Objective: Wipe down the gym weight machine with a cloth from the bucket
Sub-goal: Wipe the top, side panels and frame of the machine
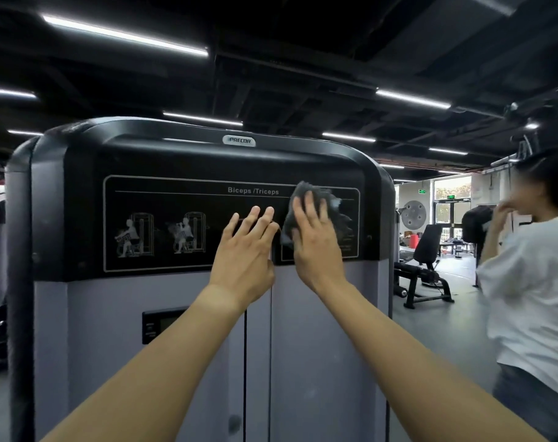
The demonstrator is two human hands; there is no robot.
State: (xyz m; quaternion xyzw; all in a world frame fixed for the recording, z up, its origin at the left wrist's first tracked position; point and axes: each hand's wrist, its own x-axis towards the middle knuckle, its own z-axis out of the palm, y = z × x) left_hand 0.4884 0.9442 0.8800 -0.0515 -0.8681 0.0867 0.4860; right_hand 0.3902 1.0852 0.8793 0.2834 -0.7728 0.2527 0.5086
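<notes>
With the right hand, presses a dark grey cloth flat against the black panel of the weight machine, fingers straight and close together over the crumpled fabric, not curled round it. Covers the right end of the panel with it, just below and right of the words "Biceps / Triceps", bunched cloth sticking out above the fingertips and to their right.

Holds the left hand up just beside the right one, on its left, empty, fingers straight and slightly fanned, tips at the middle of the same panel. Cannot tell whether touching the surface or just short of it.

Faces the machine's upright housing: a black rounded cap on top with a small silver badge at its middle, pale grey sheet below the panel. On the left half of the panel, two white exercise figures printed side by side. Set into the grey part, lower left of the left wrist, a small dark display.

Close by on the right, another person in a white shirt, one hand raised toward the head. Farther back on that side, a black bench and a round grey plate on the wall. Overhead, long strip lights against dark.
</notes>
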